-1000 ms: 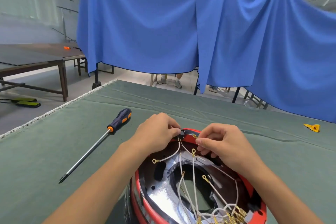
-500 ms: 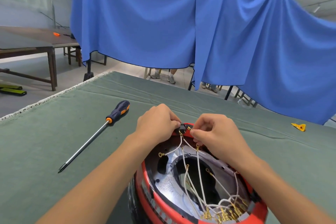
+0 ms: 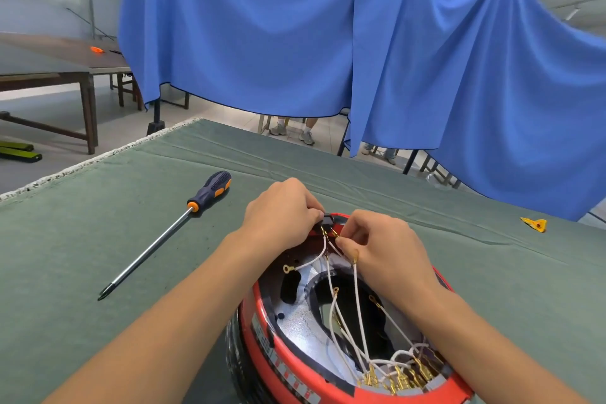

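Note:
A round red appliance housing [image 3: 262,334] lies open side up on the green cloth, with a silvery inner plate and several white wires [image 3: 359,305] ending in brass terminals. At its far rim sits a small black switch part [image 3: 327,219]. My left hand [image 3: 282,213] pinches that black part from the left. My right hand [image 3: 383,249] pinches a brass wire terminal right beside the part, fingers curled. Loose ring terminals hang free inside the housing.
A long screwdriver [image 3: 164,236] with a dark blue and orange handle lies on the green cloth [image 3: 82,239] to the left. A small yellow piece [image 3: 535,224] lies far right. Blue drapes [image 3: 295,36] hang behind; a wooden table [image 3: 49,72] stands at left.
My right hand has moved left until its fingertips meet the black part held by my left hand. The view has tilted slightly upward.

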Demonstrator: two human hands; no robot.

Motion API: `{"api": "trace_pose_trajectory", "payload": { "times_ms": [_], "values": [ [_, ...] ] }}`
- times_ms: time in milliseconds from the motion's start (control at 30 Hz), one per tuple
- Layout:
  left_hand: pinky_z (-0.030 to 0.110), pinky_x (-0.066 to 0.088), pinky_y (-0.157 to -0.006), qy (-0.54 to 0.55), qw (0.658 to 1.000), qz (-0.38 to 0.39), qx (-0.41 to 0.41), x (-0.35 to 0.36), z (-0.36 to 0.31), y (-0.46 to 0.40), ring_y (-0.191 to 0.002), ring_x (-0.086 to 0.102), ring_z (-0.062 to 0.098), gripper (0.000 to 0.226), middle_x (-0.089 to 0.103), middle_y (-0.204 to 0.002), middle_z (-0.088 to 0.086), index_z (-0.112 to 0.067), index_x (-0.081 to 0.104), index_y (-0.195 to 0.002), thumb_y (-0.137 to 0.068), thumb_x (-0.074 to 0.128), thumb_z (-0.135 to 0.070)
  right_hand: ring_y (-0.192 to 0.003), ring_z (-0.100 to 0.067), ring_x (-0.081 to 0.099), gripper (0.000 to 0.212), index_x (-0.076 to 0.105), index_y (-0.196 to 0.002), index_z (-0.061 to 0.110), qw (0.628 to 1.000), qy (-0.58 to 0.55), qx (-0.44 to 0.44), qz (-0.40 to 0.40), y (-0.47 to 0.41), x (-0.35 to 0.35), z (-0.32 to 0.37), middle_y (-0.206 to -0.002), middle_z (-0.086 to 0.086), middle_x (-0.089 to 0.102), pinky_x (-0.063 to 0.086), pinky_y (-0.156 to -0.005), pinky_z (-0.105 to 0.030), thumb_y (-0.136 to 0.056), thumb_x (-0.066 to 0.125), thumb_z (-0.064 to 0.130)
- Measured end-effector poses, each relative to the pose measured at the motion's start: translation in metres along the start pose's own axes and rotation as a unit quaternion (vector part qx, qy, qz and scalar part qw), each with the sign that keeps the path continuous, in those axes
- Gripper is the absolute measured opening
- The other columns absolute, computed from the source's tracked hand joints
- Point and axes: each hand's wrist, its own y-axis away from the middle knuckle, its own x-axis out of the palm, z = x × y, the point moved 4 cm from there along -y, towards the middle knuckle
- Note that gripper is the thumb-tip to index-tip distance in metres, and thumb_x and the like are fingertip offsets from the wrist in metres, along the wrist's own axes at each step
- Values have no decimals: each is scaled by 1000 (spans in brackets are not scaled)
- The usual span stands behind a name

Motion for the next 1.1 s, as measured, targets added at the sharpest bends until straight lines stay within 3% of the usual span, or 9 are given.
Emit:
{"api": "trace_pose_trajectory", "payload": {
  "times_ms": [200, 467, 733, 1100],
  "values": [
    [32, 50, -78, 7, 1000, 3, 2, 0, 0, 1, -95, 61, 18, 17, 72, -94, -5, -34, 76, -92, -90, 60, -30, -78, -12, 58, 8, 59, -81, 29, 1000, 15, -8, 4, 1, 1, 2, -79, 11, 66, 49, -68, -31, -88, 61, 27],
    [38, 52, -85, 7, 1000, 8, 6, 0, -1, 1, -97, 61, 17, 18, 71, -99, -5, -33, 74, -100, -91, 58, -29, -77, -12, 58, 11, 55, -80, 32, 999, 32, -19, 2, 0, 4, 4, -80, 10, 65, 44, -65, -28, -90, 61, 29],
    [36, 53, -82, -8, 1000, 9, 15, 0, -3, 2, -95, 61, 17, 20, 72, -99, -4, -31, 74, -102, -92, 56, -28, -78, -13, 56, 9, 55, -83, 31, 997, 74, -37, -9, -2, 4, 6, -83, 10, 66, 36, -65, -27, -90, 59, 32],
    [36, 53, -82, 0, 1000, 8, 18, 0, -3, 0, -94, 62, 17, 20, 72, -99, -2, -28, 74, -102, -92, 58, -26, -85, -22, 60, 9, 62, -94, 21, 995, 77, -55, 11, -6, 5, 8, -90, 0, 68, 46, -71, -31, -93, 56, 28]
  ]
}}
